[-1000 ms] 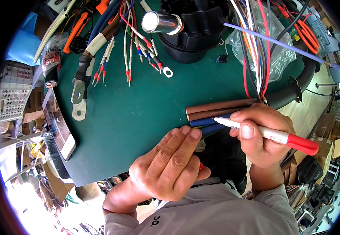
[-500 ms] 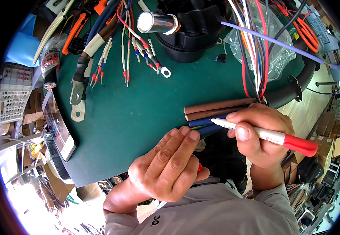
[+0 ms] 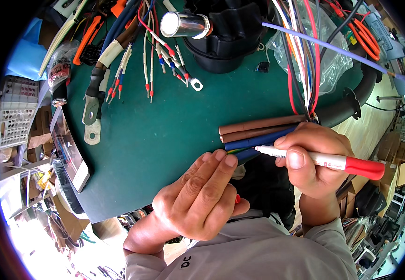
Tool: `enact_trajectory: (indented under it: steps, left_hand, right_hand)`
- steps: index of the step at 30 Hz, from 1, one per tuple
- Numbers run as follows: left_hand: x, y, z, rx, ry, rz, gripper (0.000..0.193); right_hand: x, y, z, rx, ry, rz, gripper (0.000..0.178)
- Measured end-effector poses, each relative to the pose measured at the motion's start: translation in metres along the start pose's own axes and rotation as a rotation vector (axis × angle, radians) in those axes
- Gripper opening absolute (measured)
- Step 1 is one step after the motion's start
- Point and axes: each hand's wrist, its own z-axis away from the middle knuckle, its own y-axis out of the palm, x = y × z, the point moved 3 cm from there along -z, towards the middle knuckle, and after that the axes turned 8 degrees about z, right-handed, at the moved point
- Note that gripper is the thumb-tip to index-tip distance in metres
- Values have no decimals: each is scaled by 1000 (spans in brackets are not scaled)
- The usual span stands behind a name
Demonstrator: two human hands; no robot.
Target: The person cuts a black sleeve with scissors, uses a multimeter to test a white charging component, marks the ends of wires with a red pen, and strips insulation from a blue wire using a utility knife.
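My right hand (image 3: 310, 158) grips a white marker (image 3: 324, 161) with a red cap end, its tip touching a thick blue cable core (image 3: 258, 140). Two brown cable cores (image 3: 258, 127) lie just above the blue one on the green mat (image 3: 165, 140). My left hand (image 3: 200, 198) rests flat near the mat's front edge, fingertips against the cable ends, with something small and red (image 3: 237, 199) showing under its fingers. A green-yellow core is partly hidden beneath the left fingertips.
Thin wires with crimped ends (image 3: 156, 60) and heavy lugged cables (image 3: 91, 109) lie at the back left. A black round housing (image 3: 230, 37) with a shiny metal cylinder (image 3: 184, 24) stands behind. A phone (image 3: 69, 149) lies at the mat's left edge. A black hose (image 3: 352, 100) curves right.
The view has shifted slightly. The marker tip stays on the blue core and both hands have hardly moved.
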Motion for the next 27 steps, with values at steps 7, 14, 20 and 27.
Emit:
enact_trajectory:
  steps: [7, 14, 20, 27]
  left_hand:
    - [0, -1, 5, -82, 91, 25, 37]
    - [-1, 0, 5, -56, 83, -3, 38]
    - [0, 0, 6, -2, 37, -11, 44]
    - [-1, 2, 7, -15, 34, -12, 45]
  right_hand:
    - [-1, 1, 1, -16, -24, 12, 11]
    - [0, 0, 0, 21, -19, 25, 11]
    - [-1, 1, -1, 26, -43, 38, 10]
    - [-1, 2, -1, 14, -66, 55, 11]
